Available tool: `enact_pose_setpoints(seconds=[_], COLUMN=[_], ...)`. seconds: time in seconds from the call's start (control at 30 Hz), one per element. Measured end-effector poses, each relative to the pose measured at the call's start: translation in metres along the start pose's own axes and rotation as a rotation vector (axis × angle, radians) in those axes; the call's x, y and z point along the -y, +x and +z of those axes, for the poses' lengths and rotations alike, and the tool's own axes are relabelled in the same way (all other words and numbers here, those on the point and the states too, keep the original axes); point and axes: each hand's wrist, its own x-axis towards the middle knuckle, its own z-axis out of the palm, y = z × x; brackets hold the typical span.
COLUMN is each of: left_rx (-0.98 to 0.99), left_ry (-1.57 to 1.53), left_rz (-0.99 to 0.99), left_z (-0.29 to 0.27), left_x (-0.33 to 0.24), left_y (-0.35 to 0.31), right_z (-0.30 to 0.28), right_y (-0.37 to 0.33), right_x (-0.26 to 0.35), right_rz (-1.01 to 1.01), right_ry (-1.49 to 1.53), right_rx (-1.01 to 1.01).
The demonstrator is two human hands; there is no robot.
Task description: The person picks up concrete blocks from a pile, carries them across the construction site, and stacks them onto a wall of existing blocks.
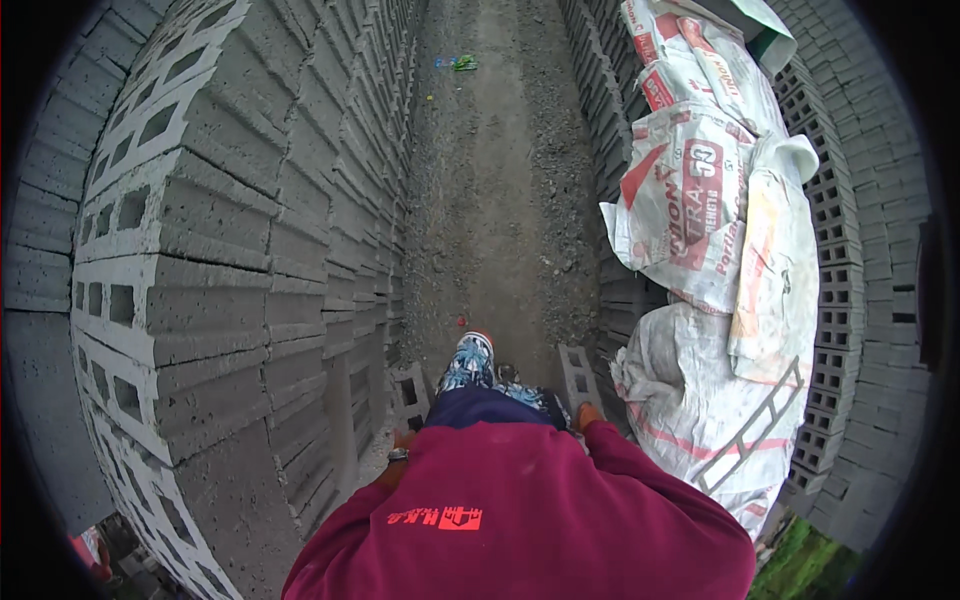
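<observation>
Down at my left side, my left hand [403, 438] is closed on the near end of a grey hollow concrete block [408, 392]; its fingers are mostly hidden. A watch [398, 455] sits on that wrist. Past my right hip, my right hand [588, 414] grips the near end of a second hollow block [577, 378]. Both blocks hang beside my legs, hollow faces partly visible. My maroon sleeves and top cover much of the lower view, and a patterned shoe [469, 360] shows in front.
Tall stacks of hollow blocks [215, 215] line the left side. Another stack [596, 140] runs along the right, with white and red cement sacks [690, 195] draped over it. A narrow gravel path [490, 200] lies between; green and blue litter [460, 63] rests farther along.
</observation>
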Motion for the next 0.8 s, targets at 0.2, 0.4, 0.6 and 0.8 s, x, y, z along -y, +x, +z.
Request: enact_pose_setpoints(seconds=[0.2, 0.4, 0.6, 0.8], left_rx=[0.0, -0.037, -0.131, -0.106], left_ry=[-0.066, -0.058, 0.097, 0.171], left_rz=[-0.064, -0.069, -0.084, -0.051], left_z=[-0.144, -0.328, -0.54, -0.757], left_x=[-0.012, -0.002, -0.007, 0.004], left_y=[0.112, 0.223, 0.318, 0.425], right_z=[-0.199, -0.339, -0.499, -0.635], right_y=[0.103, 0.279, 0.393, 0.554], right_x=[0.085, 0.116, 0.195, 0.248], right_rz=[0.02, -0.211, -0.154, -0.157], right_ry=[0.01, -0.104, 0.146, 0.154], right_rx=[0.029, -0.042, -0.099, -0.097])
